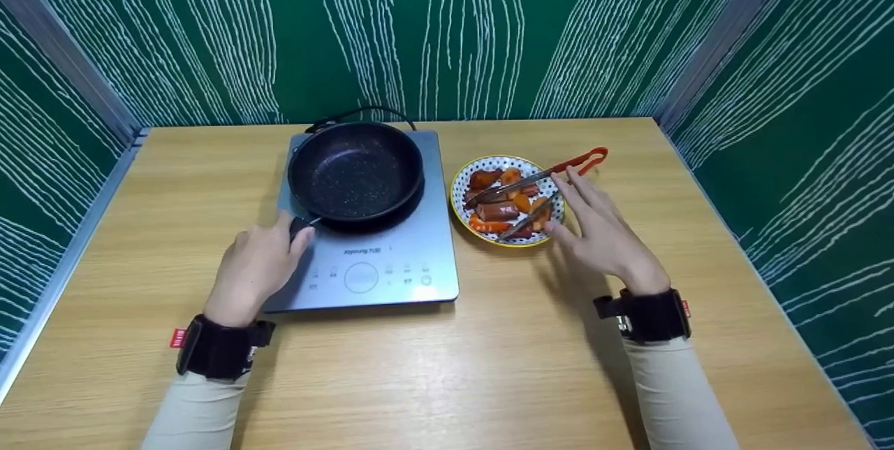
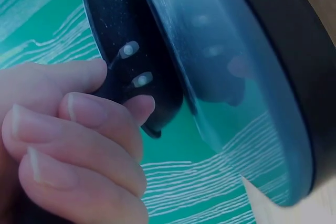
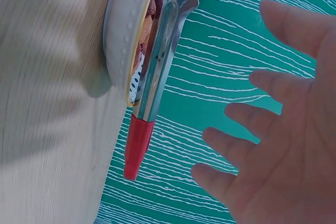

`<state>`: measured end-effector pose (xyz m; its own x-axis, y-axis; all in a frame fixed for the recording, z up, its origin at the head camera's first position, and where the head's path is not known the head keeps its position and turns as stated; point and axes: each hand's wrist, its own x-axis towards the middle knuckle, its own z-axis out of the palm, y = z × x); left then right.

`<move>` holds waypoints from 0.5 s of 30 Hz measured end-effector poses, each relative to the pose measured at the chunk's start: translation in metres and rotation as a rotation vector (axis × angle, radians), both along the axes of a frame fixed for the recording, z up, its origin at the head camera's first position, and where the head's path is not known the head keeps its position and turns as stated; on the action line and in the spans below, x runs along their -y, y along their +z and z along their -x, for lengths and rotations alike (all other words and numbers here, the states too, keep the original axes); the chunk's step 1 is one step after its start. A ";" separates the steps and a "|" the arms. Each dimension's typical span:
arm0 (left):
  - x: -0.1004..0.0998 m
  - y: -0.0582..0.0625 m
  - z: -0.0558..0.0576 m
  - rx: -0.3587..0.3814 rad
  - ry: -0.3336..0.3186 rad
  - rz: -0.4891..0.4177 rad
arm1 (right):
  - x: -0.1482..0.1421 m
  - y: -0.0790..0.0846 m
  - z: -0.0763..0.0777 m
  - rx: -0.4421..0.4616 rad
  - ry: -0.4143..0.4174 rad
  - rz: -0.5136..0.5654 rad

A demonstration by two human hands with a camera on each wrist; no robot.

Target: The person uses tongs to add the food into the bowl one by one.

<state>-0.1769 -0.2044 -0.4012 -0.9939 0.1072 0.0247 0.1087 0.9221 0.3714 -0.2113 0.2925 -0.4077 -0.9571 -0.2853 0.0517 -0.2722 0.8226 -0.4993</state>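
Note:
My left hand (image 1: pixel 255 268) grips the black handle (image 1: pixel 300 225) of a dark speckled frying pan (image 1: pixel 355 170). The wrist view shows its fingers (image 2: pixel 79 156) curled round that handle near two rivets. To the right, a yellow-rimmed dotted plate (image 1: pixel 455 209) bears pieces of sausage (image 1: pixel 498 211), carrot and other browned food. Metal tongs (image 1: pixel 520 184) with red handle ends lie across the plate, their tips over the food. Above the tongs and the plate's right side is my right hand (image 1: pixel 601 233). Its fingers are spread, and the right wrist view shows a gap between them and the tongs (image 3: pixel 160 61).
An induction cooker (image 1: pixel 419 254) with a touch panel lies under the pan; its black cord (image 1: pixel 370 109) runs behind. The wooden table (image 1: pixel 419 380) is bounded by green walls (image 1: pixel 475 31) with white streaks at the back and sides.

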 end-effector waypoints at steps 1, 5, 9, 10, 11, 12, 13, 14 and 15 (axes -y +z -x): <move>-0.001 0.000 0.000 0.006 -0.001 0.002 | 0.000 0.000 0.000 0.001 -0.001 0.003; -0.001 0.000 -0.001 0.020 -0.003 0.009 | -0.001 0.000 0.000 0.005 0.005 -0.004; -0.001 0.001 0.000 0.030 -0.002 0.000 | -0.003 0.007 0.006 0.017 -0.001 -0.063; -0.002 0.001 0.000 0.032 -0.001 -0.003 | -0.005 0.010 0.009 0.017 0.001 -0.083; -0.002 0.001 0.000 0.036 0.000 -0.007 | -0.006 0.014 0.012 0.012 0.005 -0.104; -0.002 0.002 0.000 0.040 0.002 -0.010 | -0.007 0.017 0.015 0.004 0.014 -0.131; -0.002 0.002 0.000 0.041 0.004 -0.011 | -0.009 0.021 0.018 -0.008 0.028 -0.159; -0.002 0.002 0.000 0.041 0.004 -0.010 | -0.010 0.024 0.021 -0.021 0.045 -0.182; -0.002 0.001 0.000 0.042 0.005 -0.010 | -0.012 0.027 0.024 -0.035 0.062 -0.205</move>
